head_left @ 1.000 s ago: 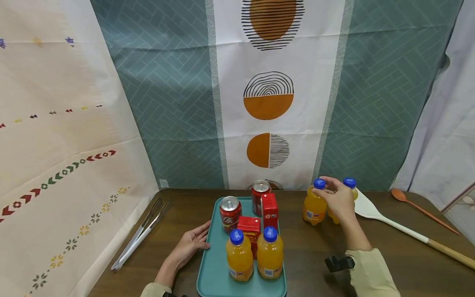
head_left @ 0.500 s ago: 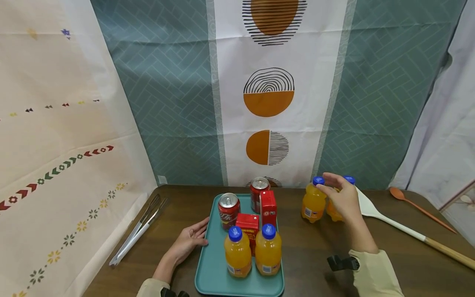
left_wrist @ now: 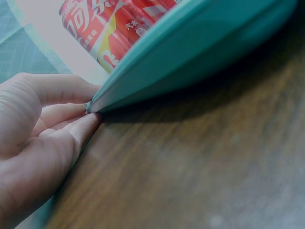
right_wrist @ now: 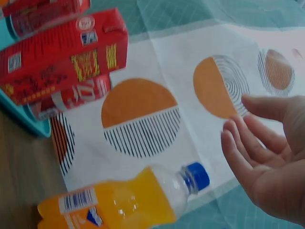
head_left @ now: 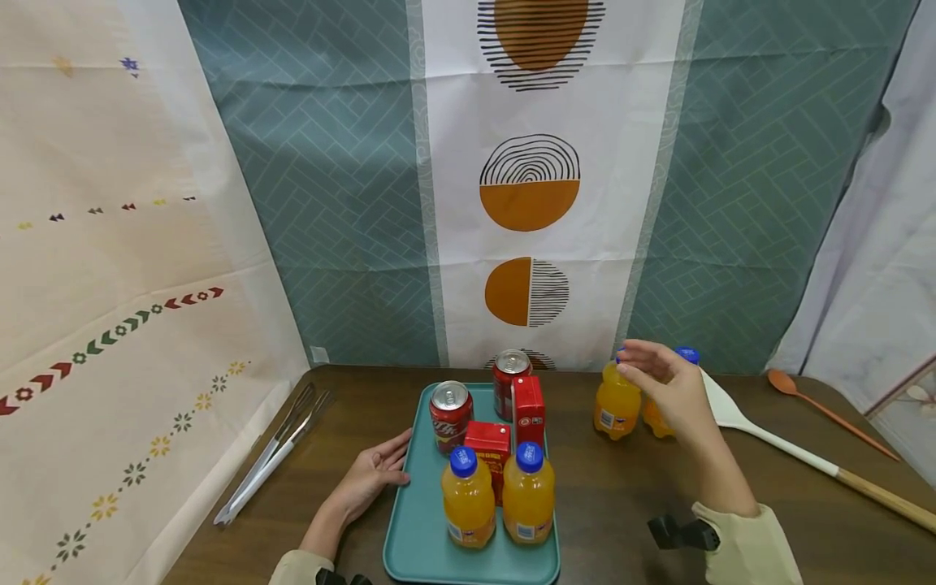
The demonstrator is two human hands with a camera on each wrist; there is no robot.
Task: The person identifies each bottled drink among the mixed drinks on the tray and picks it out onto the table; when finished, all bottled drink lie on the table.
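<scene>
In the left wrist view, my left hand pinches the rim of the teal tray between thumb and fingers. Two orange juice bottles with blue caps stand at the tray's near end. Behind them are two red drink cartons and two red soda cans. My right hand is beside the cap of another juice bottle, apart from it, with fingers loosely bent and nothing in them. In the head view this hand hides most of that cap. A further juice bottle stands behind the hand.
At the right lie a white spatula with a wooden handle and an orange spoon. A whisk and tongs lie left of the tray on the wooden table. Patterned cloth hangs behind.
My right hand has shifted slightly right and towards me at the wrist, its fingers now covering more of the bottle cap. The bottle stays upright on the table. My left hand stays at the tray.
</scene>
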